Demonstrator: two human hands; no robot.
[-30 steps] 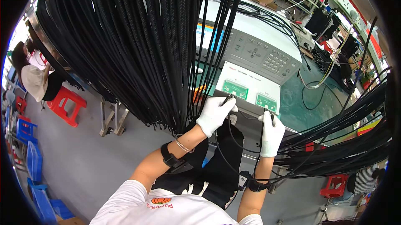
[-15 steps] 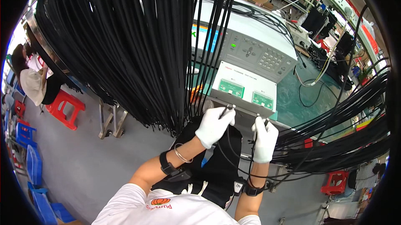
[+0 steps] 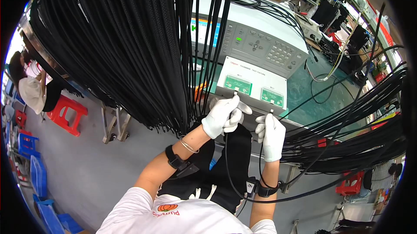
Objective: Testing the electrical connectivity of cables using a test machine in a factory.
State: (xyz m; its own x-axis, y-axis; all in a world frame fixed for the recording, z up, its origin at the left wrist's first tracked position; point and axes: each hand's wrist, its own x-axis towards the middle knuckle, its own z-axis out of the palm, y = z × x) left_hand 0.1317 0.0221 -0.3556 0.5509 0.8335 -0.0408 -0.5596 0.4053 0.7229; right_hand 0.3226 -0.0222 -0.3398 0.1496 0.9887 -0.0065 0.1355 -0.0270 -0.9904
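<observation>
My left hand (image 3: 222, 114), in a white glove, pinches the end of a black cable (image 3: 227, 164) against the front of the left green circuit board (image 3: 238, 84) on the test fixture (image 3: 256, 72). Its fingertips are at the board's lower edge; whether the plug is seated I cannot tell. My right hand (image 3: 272, 136), gloved too, grips another cable end just below the right green circuit board (image 3: 272, 98). A small metal plug (image 3: 272, 111) points up from those fingers, a short gap from the board. Both cables hang in loops below my hands.
A grey tester (image 3: 265, 45) with keys and a lit screen stands behind the fixture on a green bench top (image 3: 319, 97). Thick bundles of black cables (image 3: 117, 51) hang at left, with more cables (image 3: 347, 134) at right. A person sits far left by a red stool (image 3: 66, 112).
My left hand has moved its cable end up to the left board. The right-hand plug now points up at the right board. The cable loop hangs lower, and the view has shifted slightly.
</observation>
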